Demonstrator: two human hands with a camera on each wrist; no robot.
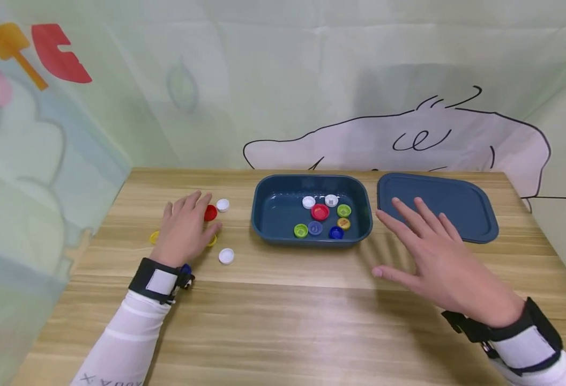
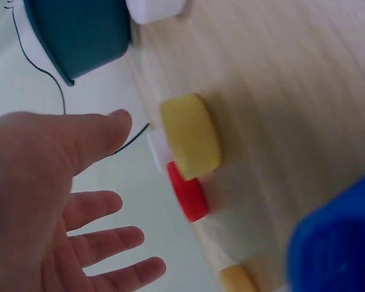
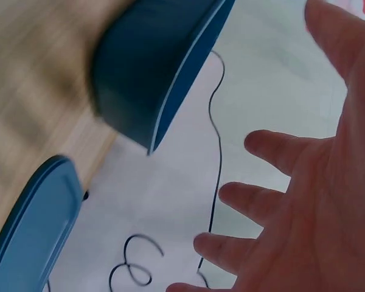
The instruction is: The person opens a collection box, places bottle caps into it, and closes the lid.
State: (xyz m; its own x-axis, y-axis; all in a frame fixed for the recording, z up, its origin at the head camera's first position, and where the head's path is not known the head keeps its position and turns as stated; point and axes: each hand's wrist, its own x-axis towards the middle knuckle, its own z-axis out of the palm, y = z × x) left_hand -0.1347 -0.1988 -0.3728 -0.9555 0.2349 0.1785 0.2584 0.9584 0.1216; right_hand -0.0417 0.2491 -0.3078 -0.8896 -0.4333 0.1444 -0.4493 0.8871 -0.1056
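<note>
Cartoon-printed cloth [image 1: 273, 80] around a wood-grain table [image 1: 292, 305] suggests a curtained booth

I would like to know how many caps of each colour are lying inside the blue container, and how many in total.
White caps: 2
Green caps: 2
Blue caps, one paler: 2
Red cap: 1
Yellow cap: 1
Total in the container: 8

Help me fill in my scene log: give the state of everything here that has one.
Box: uncovered, holding eight caps
Lid: off, beside the box
Loose caps: scattered outside the box
Left hand: relaxed, holding nothing
Right hand: spread, holding nothing
Straps: worn, one on each wrist
</note>
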